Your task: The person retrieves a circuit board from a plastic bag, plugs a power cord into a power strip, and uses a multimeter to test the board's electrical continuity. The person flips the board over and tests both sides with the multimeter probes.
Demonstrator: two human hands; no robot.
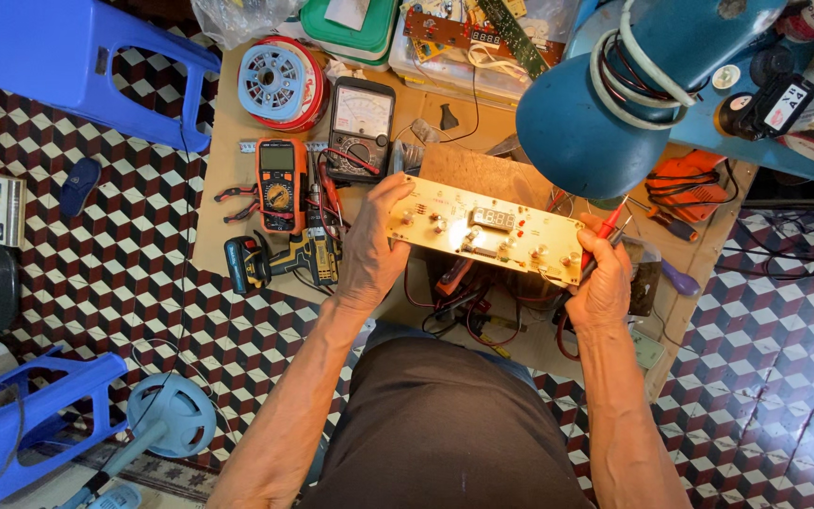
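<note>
Left hand (369, 247) grips the left end of a long pale circuit board (487, 231), fingers closed over its edge. Right hand (603, 275) holds the board's right end and also pinches a red probe (605, 226) and a black probe (614, 240) against it. Board is held above the low workbench (223, 179), centre of scene. Orange multimeter (281, 185) and black analog meter (361, 127) lie to the left, blue lamp head (595, 123) far right, yellow-black drill (284, 259) near left hand.

Orange multimeter (281, 185), analog meter (361, 128), cordless drill (280, 259), blue stool (87, 58), blue lamp shade (605, 118).
</note>
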